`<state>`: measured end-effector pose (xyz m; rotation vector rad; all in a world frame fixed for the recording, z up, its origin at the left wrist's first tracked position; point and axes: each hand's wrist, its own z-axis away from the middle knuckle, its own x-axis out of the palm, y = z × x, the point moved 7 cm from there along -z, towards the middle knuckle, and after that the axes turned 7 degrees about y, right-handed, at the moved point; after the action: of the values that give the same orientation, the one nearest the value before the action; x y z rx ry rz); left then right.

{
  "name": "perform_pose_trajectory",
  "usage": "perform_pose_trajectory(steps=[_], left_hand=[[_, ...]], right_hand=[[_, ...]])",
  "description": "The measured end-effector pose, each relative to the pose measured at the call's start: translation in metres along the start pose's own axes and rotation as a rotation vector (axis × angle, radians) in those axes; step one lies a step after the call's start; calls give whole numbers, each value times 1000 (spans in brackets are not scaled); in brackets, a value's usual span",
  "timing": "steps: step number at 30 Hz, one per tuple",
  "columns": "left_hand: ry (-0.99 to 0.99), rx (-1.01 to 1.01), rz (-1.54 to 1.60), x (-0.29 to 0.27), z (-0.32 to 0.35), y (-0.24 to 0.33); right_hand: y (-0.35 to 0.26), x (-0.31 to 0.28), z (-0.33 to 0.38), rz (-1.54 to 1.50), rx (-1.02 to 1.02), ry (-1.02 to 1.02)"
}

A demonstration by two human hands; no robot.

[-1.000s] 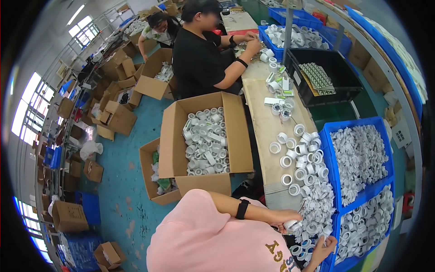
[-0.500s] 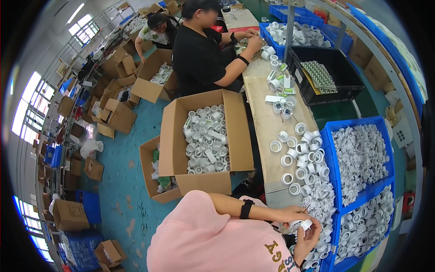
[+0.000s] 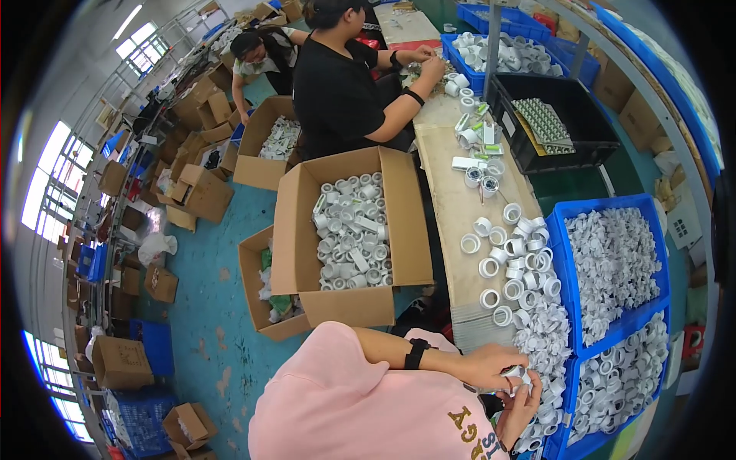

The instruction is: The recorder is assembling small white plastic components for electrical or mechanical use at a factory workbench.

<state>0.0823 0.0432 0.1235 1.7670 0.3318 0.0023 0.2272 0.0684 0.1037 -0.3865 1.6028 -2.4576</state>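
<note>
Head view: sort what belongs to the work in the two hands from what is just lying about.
In hand:
- left hand and right hand, both closed on one white ring part
- loose white rings on the bench
- blue bins of white parts

Lying about:
- open carton of white rings
- black crate
- cartons on the floor

The small white plastic ring is showing only partly, the left hand covering most of it, while the right hand is hiding its underside.
</note>
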Motion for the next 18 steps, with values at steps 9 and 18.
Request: perform_pose_trajectory(steps=[9,18], left_hand=[[112,-108,8,-2,1,-31],[-4,-204,-8,-1,1,-34]], right_hand=[[-18,18,8,115,-243,-85],[-6,19,4,123,-189,-49]])
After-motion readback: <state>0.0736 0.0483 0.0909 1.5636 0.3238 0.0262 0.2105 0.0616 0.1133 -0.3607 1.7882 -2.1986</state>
